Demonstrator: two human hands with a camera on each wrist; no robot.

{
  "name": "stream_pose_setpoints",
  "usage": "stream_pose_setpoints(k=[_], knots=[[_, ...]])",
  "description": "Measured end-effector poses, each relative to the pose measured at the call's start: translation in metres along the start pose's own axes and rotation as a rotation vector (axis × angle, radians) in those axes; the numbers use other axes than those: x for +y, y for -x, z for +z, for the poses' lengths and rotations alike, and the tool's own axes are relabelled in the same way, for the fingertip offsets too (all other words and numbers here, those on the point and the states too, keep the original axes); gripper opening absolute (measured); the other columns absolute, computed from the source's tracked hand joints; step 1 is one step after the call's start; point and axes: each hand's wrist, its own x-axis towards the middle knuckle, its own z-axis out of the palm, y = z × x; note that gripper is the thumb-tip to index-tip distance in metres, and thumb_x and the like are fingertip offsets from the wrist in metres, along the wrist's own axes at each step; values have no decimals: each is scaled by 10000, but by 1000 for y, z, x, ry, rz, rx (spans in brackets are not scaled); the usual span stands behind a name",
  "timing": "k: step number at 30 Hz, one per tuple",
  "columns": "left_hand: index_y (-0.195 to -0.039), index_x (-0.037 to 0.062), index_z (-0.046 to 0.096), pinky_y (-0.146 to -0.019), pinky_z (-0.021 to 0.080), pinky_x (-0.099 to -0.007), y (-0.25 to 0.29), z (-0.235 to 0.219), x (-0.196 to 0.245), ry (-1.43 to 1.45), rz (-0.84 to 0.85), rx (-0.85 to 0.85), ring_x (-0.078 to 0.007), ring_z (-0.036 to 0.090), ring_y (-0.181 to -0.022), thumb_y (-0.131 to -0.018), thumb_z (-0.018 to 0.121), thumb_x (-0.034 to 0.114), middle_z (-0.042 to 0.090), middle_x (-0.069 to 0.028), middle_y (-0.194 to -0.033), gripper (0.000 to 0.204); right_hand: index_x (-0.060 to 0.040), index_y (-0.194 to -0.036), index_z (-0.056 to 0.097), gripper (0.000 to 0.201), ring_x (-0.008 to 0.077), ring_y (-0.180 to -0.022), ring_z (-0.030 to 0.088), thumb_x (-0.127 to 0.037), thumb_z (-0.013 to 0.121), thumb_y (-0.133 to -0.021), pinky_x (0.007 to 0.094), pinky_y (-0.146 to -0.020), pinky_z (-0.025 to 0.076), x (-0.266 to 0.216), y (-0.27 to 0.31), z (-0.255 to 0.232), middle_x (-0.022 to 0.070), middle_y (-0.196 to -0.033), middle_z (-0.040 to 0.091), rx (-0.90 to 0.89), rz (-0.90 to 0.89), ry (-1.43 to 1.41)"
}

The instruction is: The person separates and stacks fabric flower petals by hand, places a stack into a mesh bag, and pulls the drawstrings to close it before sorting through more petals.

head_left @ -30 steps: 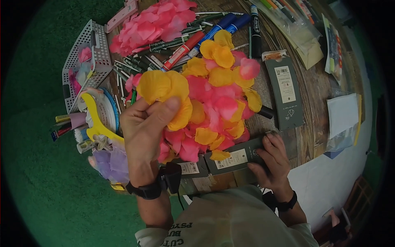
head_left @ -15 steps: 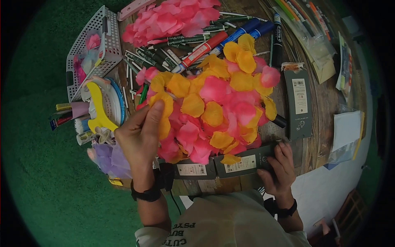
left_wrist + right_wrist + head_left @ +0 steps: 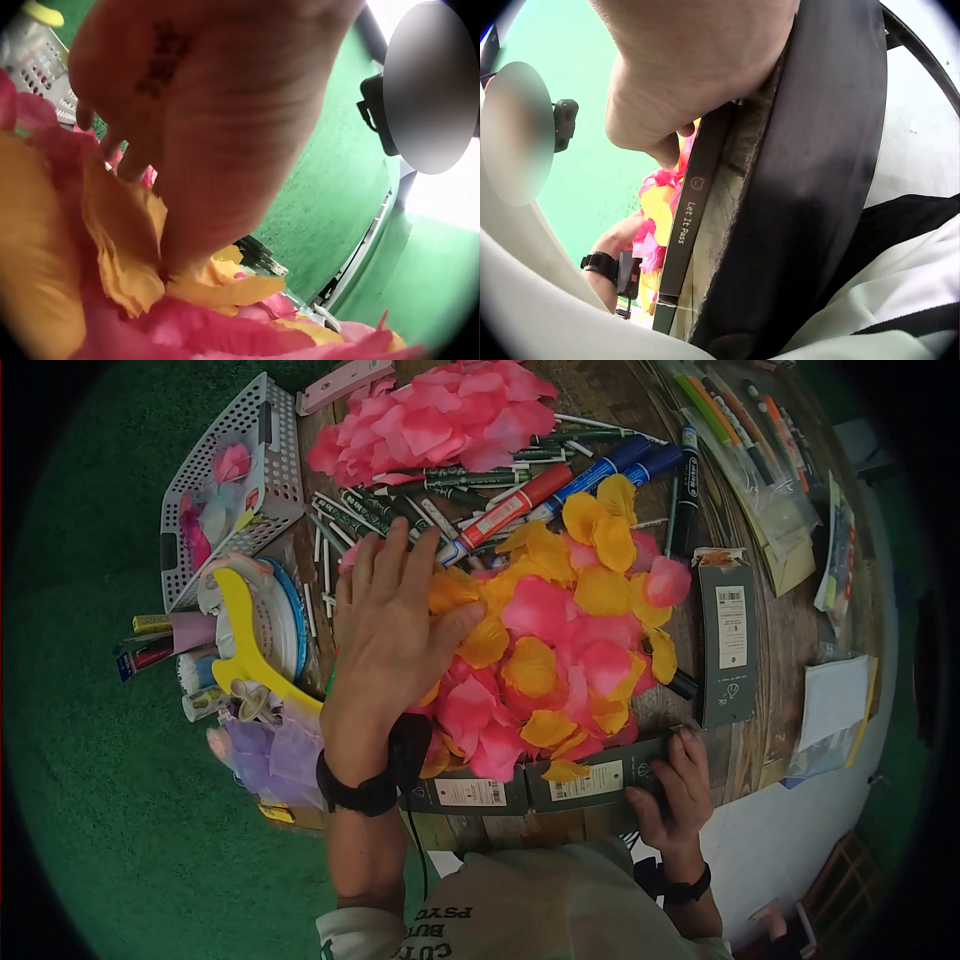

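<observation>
A heap of yellow and pink artificial petals [image 3: 545, 610] lies in the middle of the table. My left hand [image 3: 385, 630] is spread palm down over the heap's left side, its fingers straight and pointing at the markers. From the left wrist view, the palm [image 3: 225, 142] is close over yellow petals [image 3: 124, 232], with the thumb side down among them. My right hand [image 3: 675, 795] rests at the right end of a dark flat box [image 3: 630, 765] along the table's front edge, fingers loosely bent. In the right wrist view this box [image 3: 694, 202] stands between hand and petals.
Another dark box [image 3: 728, 640] borders the heap on the right. Behind lie scattered markers, a red marker [image 3: 515, 505] among them, and a pile of pink petals [image 3: 430, 420]. A white perforated basket [image 3: 240, 490] and a yellow-handled item [image 3: 245, 635] stand left.
The left hand first pinched yellow petals above the heap, lowered them at its left side and let go; its fingers have since spread out forward. The right hand stays on the box.
</observation>
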Motion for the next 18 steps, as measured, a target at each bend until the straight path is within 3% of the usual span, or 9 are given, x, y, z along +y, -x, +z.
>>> stream_pose_setpoints(k=[7, 10, 12, 13, 15, 16, 18], knots=[[-1099, 21, 600, -999, 313, -452, 8, -7, -8, 5, 28, 57, -348, 483, -1141, -775, 652, 177, 563, -191, -1166, 363, 73, -885, 609, 344, 426, -1083, 513, -171, 733, -676, 551, -938, 386, 0, 1, 0, 223, -1108, 565, -8, 20, 4], [-973, 14, 655, -946, 382, -438, 13, -9, -10, 74, 55, 101, -326, 541, -1073, -755, 658, 92, 618, -185, -1053, 231, 74, -885, 608, 344, 427, -1084, 512, -169, 733, -675, 553, -942, 383, 0, 0, 0, 224, -1106, 565, -18, 15, 4], [-903, 14, 685, -773, 490, -352, 16, -8, -13, 252, 75, 168, -243, 633, -861, -777, 667, 68, 663, -153, -927, 138, 73, -886, 608, 343, 427, -1085, 511, -168, 731, -676, 553, -945, 382, 1, 0, 0, 224, -1107, 565, -15, 15, 1], [-903, 14, 685, -773, 490, -352, 20, -11, -10, 253, 75, 167, -243, 633, -861, -777, 667, 68, 663, -153, -927, 138, 73, -887, 609, 341, 427, -1087, 510, -166, 729, -677, 553, -948, 380, 0, 0, 0, 223, -1107, 565, -11, 15, -9], [-965, -27, 682, -718, 496, -266, 28, -21, -3, 696, -447, 170, -122, 619, -771, -838, 657, 112, 688, -82, -844, 190, 74, -889, 609, 338, 428, -1087, 510, -165, 726, -680, 553, -949, 379, -1, -1, -1, 223, -1109, 565, -13, 17, -2], [-965, -27, 682, -718, 496, -266, 29, -24, -4, 694, -451, 171, -122, 619, -771, -838, 657, 112, 688, -82, -844, 190, 75, -891, 610, 336, 429, -1087, 510, -164, 722, -683, 553, -950, 378, -1, -1, 0, 223, -1111, 565, -14, 19, 5], [-982, -9, 685, -655, 459, -197, 31, -31, -9, 629, -482, 312, -38, 548, -706, -849, 669, 159, 667, -23, -782, 214, 77, -893, 609, 336, 428, -1090, 508, -164, 719, -687, 552, -953, 376, -1, 0, 1, 225, -1118, 564, -11, 15, 3]])
